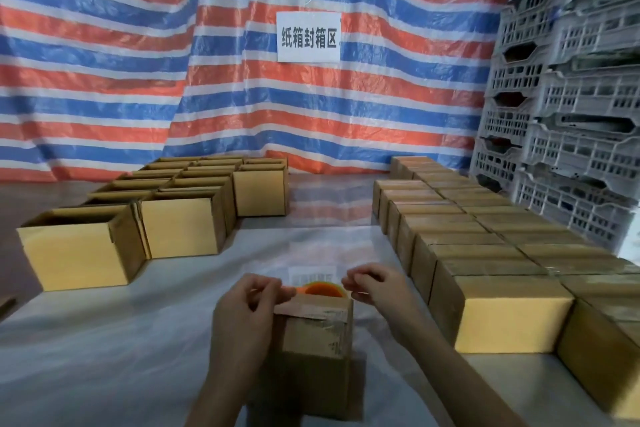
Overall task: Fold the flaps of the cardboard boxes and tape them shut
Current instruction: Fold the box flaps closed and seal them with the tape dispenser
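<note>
A small cardboard box point(313, 343) stands on the table right in front of me, flaps folded down, with strips of clear tape across its top and front edge. My left hand point(244, 308) wraps the box's top left corner, fingers curled over the taped top. My right hand point(374, 284) hovers just off the top right corner with fingers loosely curled; I see nothing in it. An orange tape roll point(320, 288) shows just behind the box, between my two hands, mostly hidden by it.
Several open-topped boxes point(79, 253) stand in rows at the left. Rows of sealed boxes point(512, 315) fill the right side. Grey plastic crates point(571, 114) are stacked at far right. A striped tarp with a white sign point(308, 36) hangs behind. White sheeting point(138, 340) covers the table.
</note>
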